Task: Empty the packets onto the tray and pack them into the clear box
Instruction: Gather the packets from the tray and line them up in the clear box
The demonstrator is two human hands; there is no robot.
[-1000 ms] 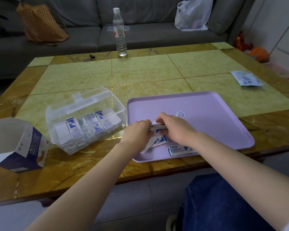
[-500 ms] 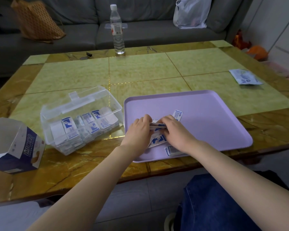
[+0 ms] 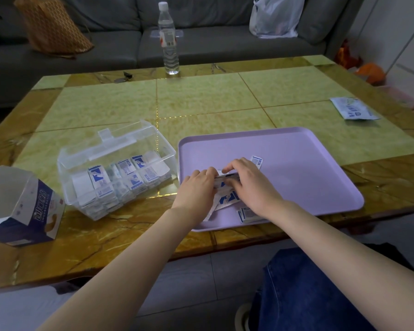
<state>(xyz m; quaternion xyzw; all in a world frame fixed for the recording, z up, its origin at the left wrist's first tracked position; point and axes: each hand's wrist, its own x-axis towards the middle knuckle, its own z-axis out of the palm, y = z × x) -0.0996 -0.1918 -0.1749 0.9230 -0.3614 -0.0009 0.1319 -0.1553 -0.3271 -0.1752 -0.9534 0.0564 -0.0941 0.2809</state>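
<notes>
On the lilac tray [image 3: 308, 163], left hand [image 3: 196, 189] and right hand [image 3: 251, 185] pinch packets [image 3: 225, 179], lettering illegible.

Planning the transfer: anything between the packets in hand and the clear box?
Nothing visible. The left hand and right hand hold the packets on the tray; the box sits just left of it, lid apparently raised. Only the tray's low rim and a strip of table lie between.

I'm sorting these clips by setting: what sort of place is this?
Most likely a home living room. A grey sofa stands behind a low tiled coffee table, with a white plastic bag left on the sofa and a water bottle standing on the table's far edge.
</notes>
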